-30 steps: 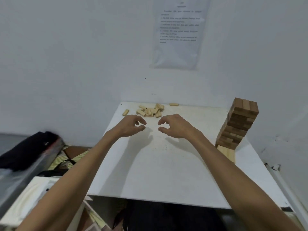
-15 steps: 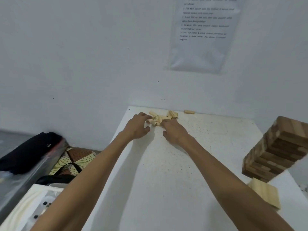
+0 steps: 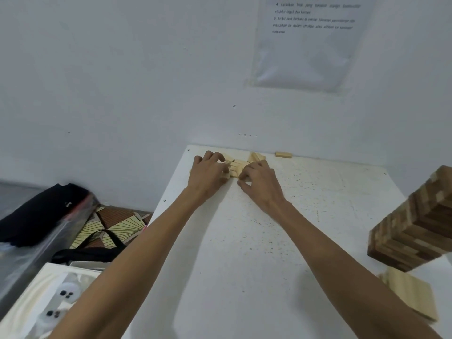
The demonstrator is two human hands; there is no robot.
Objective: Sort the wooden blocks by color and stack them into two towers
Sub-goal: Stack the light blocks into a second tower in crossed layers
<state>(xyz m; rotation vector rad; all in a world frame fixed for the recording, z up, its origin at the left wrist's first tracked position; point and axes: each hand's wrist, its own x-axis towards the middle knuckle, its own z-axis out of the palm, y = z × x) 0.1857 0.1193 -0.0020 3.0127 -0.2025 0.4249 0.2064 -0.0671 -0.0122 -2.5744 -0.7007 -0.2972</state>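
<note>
The wall is big and white, and a sheet of paper with tiny writing hangs on it up high. Under it is a white table with little dark specks on top, and its far edge sits right against the wall. Two bare arms reach out over the table to the far end. On the right side of the table stands a tower made of dark and light brown blocks, and it looks tilted in this wide view. Just beside its bottom, nearer to us, sits a flat pale stack of light blocks. Off the left side of the table there is a black cloth, a brown and cream mat with line shapes, and a white box down in the corner. At the far end of the table is the pile of light wooden blocks, close to the wall. The left hand lies on the left side of the pile with its fingers bent around some blocks, pushing them in. The right hand lies on the right side of the pile, fingers bent and touching the blocks too. Both hands are half closed and squeeze the pile between them. A few blocks poke up behind the right hand. One lone block lies apart to the right, next to the wall
</note>
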